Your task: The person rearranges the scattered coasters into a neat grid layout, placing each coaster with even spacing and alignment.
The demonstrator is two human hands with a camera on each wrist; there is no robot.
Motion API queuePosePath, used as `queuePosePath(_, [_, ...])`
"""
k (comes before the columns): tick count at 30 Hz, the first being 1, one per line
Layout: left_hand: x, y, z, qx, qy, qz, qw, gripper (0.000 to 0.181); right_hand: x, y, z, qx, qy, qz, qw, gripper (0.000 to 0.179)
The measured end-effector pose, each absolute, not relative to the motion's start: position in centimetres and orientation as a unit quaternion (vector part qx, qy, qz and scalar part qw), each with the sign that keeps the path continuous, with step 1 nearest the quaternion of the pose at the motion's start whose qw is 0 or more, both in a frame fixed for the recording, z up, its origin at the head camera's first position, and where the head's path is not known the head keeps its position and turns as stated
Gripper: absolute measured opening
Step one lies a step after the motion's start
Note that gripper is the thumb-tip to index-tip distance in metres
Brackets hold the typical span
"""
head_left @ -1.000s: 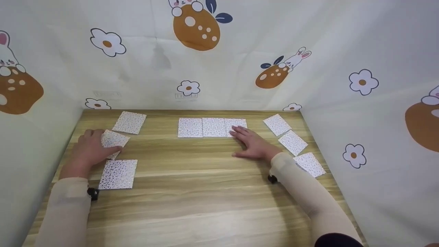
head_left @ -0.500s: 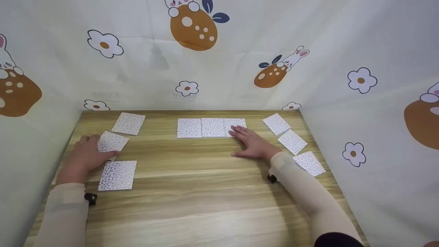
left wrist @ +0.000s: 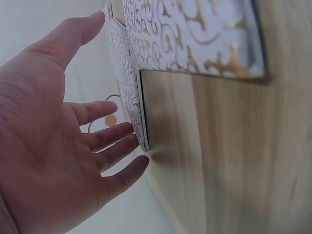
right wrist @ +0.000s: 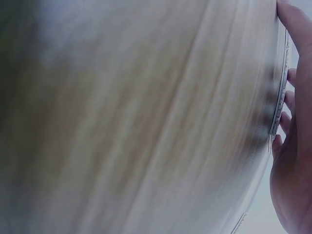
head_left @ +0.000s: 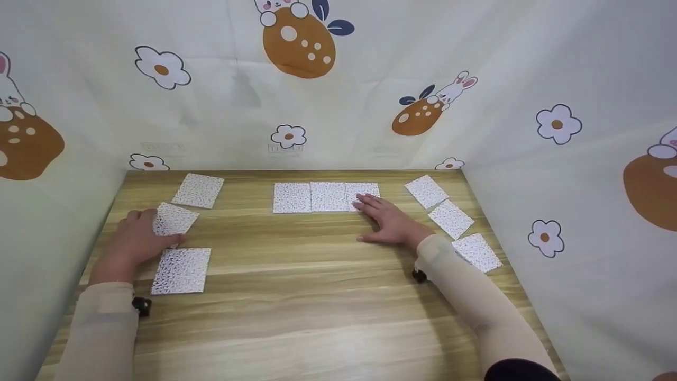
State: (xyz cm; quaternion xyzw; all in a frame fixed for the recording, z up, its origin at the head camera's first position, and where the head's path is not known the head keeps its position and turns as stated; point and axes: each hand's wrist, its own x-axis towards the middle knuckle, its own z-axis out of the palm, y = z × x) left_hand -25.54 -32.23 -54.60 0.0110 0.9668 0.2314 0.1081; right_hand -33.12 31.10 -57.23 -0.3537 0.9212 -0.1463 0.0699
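Note:
My left hand (head_left: 135, 241) lies at the middle tile (head_left: 174, 218) of the left group, a thin white square with a scroll pattern. Its fingers are at the tile's left edge and its thumb reaches over the near side. In the left wrist view the fingers of that hand (left wrist: 58, 131) are spread and lightly bent, fingertips right at the tile's edge (left wrist: 126, 68). The right hand (head_left: 394, 225) lies with its fingertips on the rightmost tile (head_left: 366, 188) of a row of three, thumb extended to the side. In the right wrist view this hand (right wrist: 295, 161) shows only partly.
Two more left-hand tiles lie behind (head_left: 199, 191) and in front (head_left: 181, 271) of the middle one. At the right, three tiles (head_left: 451, 219) run slantwise beside the right forearm. A printed fabric wall (head_left: 211, 116) encloses the wooden table (head_left: 296, 317) at the back and sides.
My left hand has shifted slightly left and nearer the body, and the middle left tile has moved a little with it. The right hand has stayed in place.

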Motion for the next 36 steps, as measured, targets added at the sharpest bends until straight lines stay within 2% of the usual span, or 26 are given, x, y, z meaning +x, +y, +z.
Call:
queuePosePath(6, [-25.5, -32.2, -55.0, 0.01, 0.97, 0.223, 0.1, 0.123, -33.0, 31.0, -57.1, -0.355, 0.92, -0.156, 0.066, 0.1])
queuePosePath(16, [-25.6, -31.5, -55.1, 0.014, 0.976, 0.209, 0.065, 0.103, -33.0, 31.1, -57.4, -0.35, 0.922, -0.148, 0.072, 0.101])
queuePosePath(36, [-26.2, -30.2, -54.0, 0.034, 0.973, 0.228, 0.033, 0.098, -33.1, 31.2, -57.2, -0.344, 0.924, -0.145, 0.078, 0.103])
